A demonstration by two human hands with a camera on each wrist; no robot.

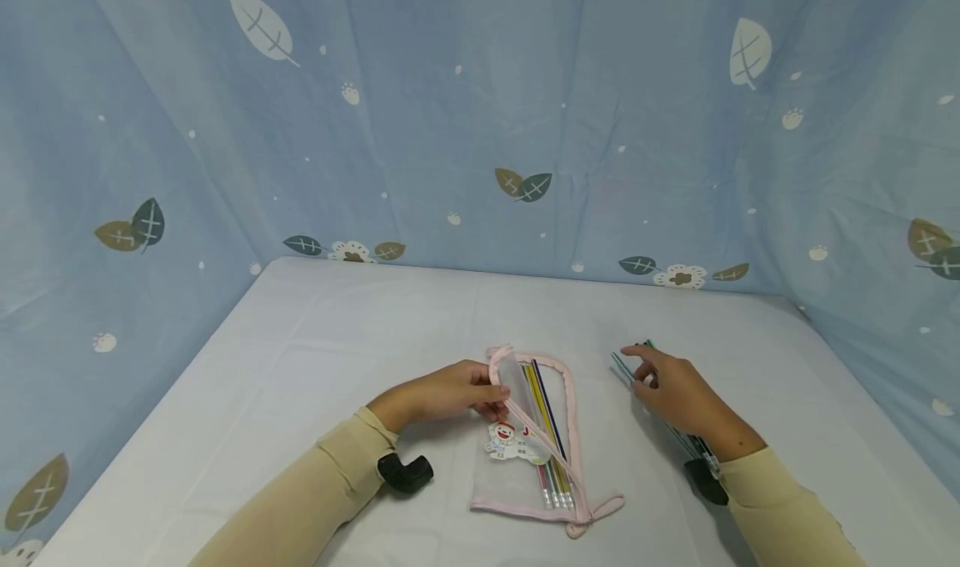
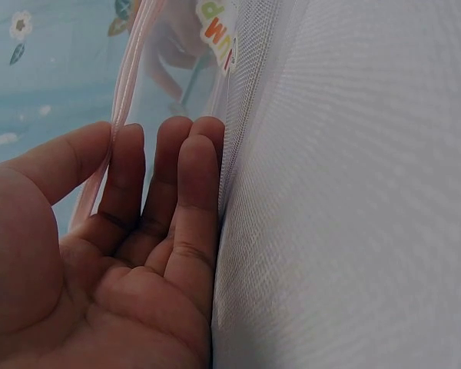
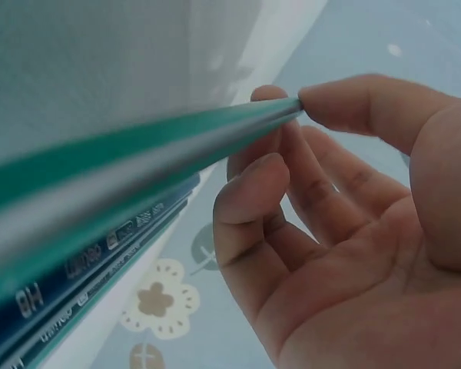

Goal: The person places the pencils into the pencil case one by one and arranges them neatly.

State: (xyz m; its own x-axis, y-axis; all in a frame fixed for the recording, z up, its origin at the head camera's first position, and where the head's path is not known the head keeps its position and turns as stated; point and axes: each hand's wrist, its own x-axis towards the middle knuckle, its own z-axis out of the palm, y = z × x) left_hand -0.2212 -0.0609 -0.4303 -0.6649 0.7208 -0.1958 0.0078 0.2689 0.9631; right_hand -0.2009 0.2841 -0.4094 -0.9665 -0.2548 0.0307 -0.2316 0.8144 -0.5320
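Note:
A clear mesh pencil case with pink trim (image 1: 570, 396) lies on the white table, its long zipped edge partly raised. Several pencils (image 1: 540, 396), yellow, dark blue and silver-ended, are inside it. My left hand (image 1: 457, 390) pinches the pink edge (image 2: 127, 77) between thumb and forefinger, its other fingers against the mesh. To the right of the case, my right hand (image 1: 681, 390) pinches the end of a green-striped pencil (image 3: 146, 154) between thumb and fingertip. More pencils (image 3: 100, 265), dark blue and green with printed lettering, lie below it, mostly hidden by the hand in the head view.
A white cartoon label (image 1: 510, 444) sits on the case, and a pink strap (image 1: 607, 507) sticks out at its near right corner. Blue leaf-patterned cloth (image 1: 450, 117) hangs behind and beside the white table (image 1: 360, 325). Black wrist mounts (image 1: 405, 474) are on both forearms.

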